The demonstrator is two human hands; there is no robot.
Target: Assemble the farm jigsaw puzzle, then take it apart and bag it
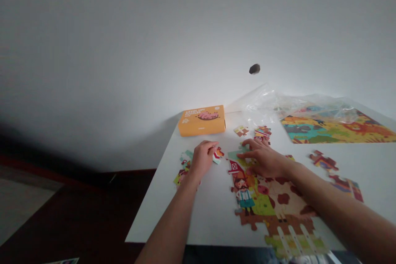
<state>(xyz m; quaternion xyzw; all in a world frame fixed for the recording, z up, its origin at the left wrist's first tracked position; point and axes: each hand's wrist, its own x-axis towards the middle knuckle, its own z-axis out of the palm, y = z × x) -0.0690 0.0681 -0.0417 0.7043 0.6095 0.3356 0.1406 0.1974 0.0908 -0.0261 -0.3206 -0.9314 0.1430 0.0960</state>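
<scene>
My left hand is closed in a pinch on a loose puzzle piece with red and white on it, resting on the white table. My right hand lies flat with fingers stretched out on the upper edge of the part-assembled farm puzzle, fingertips by a pale green piece. Several loose pieces sit under and left of my left hand. Two more loose pieces lie just beyond my right hand.
An orange puzzle box stands at the table's far left corner. A clear plastic bag and a colourful reference picture lie far right. More loose pieces sit right of my forearm. The table's left edge drops to dark floor.
</scene>
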